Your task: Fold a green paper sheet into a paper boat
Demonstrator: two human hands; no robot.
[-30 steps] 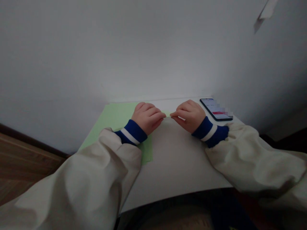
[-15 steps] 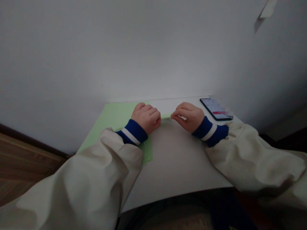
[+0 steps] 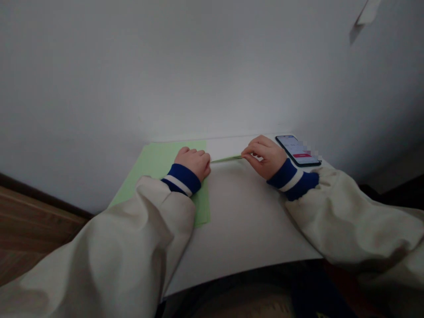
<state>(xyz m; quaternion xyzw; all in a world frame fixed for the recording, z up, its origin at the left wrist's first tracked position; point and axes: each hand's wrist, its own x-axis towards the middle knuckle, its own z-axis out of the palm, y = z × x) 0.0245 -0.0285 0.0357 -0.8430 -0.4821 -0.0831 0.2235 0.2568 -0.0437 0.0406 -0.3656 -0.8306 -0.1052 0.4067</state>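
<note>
A narrow strip of folded green paper [image 3: 227, 159] stretches between my two hands, a little above the white table. My left hand [image 3: 194, 162] is closed around its left end, with the fingers curled and the fingertips hidden from me. At the other end, the thumb and fingers of my right hand [image 3: 264, 157] pinch the paper's tip. Beneath my left hand and sleeve lie several green paper sheets [image 3: 158, 154], stacked on the left part of the table.
The white table [image 3: 251, 225] stands against a pale wall [image 3: 212, 66]. A phone [image 3: 298, 151] with its screen lit lies at the back right, close to my right hand. Brown wooden furniture [image 3: 36, 229] is at the far left.
My hands have moved apart, the left one leftward and the right one slightly right and up. More of the green strip shows between them.
</note>
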